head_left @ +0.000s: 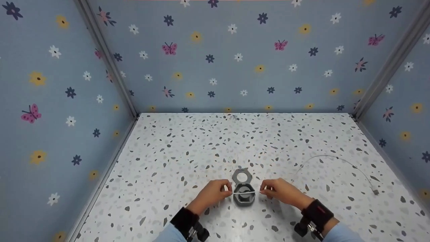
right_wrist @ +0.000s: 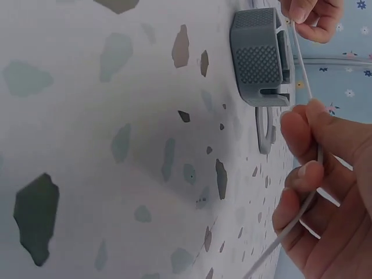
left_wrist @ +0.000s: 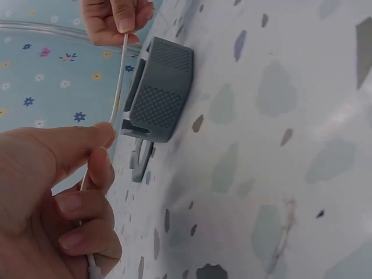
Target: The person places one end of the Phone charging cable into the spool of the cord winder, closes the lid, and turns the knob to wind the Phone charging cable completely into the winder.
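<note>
A white cable (head_left: pixel 244 193) is stretched taut between the two hands, just over a grey hexagonal case (head_left: pixel 244 203) with textured sides. The case's lid (head_left: pixel 236 177), which has a round hole, lies folded back behind it. My left hand (head_left: pixel 214 191) pinches the cable between thumb and index finger, left of the case. On the right side, my right hand (head_left: pixel 278 190) pinches the cable the same way. Behind the left fingers a pale connector end (left_wrist: pixel 94 271) hangs below the palm. In the right wrist view the case (right_wrist: pixel 256 55) stands beyond the fingertips.
The cable's loose length (head_left: pixel 327 155) arcs over the speckled tabletop (head_left: pixel 201 144) to the right, ending in a small grey plug (head_left: pixel 376 192). Blue patterned panels (head_left: pixel 231 77) wall the table at the back and both sides.
</note>
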Motion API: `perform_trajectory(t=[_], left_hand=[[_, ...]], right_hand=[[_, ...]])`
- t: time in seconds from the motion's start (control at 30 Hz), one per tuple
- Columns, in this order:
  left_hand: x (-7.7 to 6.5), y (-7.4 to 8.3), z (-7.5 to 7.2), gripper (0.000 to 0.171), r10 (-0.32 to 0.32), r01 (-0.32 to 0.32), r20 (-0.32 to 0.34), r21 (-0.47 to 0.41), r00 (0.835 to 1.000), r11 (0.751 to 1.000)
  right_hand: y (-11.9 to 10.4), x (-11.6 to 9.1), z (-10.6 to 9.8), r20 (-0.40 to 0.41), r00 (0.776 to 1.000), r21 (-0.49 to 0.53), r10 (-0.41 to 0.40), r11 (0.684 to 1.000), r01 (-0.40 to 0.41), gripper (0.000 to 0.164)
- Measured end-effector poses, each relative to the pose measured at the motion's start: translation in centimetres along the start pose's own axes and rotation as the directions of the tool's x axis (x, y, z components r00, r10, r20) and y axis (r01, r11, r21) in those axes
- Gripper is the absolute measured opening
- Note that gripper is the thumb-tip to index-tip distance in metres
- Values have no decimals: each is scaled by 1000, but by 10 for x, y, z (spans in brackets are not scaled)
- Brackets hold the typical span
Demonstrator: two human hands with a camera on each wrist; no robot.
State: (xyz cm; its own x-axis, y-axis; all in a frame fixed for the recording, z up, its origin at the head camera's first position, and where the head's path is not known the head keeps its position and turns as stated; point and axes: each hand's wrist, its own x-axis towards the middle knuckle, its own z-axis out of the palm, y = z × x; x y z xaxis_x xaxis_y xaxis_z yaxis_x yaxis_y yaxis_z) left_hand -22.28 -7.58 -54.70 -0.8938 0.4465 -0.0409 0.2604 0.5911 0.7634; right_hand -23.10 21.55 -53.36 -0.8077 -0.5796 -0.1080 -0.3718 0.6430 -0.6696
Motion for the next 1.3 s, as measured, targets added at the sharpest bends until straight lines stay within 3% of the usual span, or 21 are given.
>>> perform_trajectory(t=[0.2,0.37,0.53,0.67,0.83,1.07,1.3], left_hand=[[0,1,4,5,-18,20,-33,46,999,999],[1,2,4,5,-20,25,-57,89,998,996],[1,1,4,5,-12,19,-64,104,998,994],[1,0,6,5,-11,18,-70,105,997,994],[2,0,8,6,-11,20,-86,105,996,994],[9,4,11,9,-80,90,-82,129,993,987],[10,4,14,10,-66,80,-97,151,993,985]], right_hand=[[-10,4,-1,-2,1000,-98,2,995,-2,10],[-26,13,4,-121,990,-190,-69,981,45,14],[-39,22,23,-212,965,-332,-153,940,76,36],[-43,26,36,-248,950,-441,-191,895,65,38],[-44,27,42,-256,951,-414,-171,909,52,31],[-45,29,41,-223,968,-334,-111,942,30,30],[-44,30,39,-199,976,-293,-89,956,27,32]])
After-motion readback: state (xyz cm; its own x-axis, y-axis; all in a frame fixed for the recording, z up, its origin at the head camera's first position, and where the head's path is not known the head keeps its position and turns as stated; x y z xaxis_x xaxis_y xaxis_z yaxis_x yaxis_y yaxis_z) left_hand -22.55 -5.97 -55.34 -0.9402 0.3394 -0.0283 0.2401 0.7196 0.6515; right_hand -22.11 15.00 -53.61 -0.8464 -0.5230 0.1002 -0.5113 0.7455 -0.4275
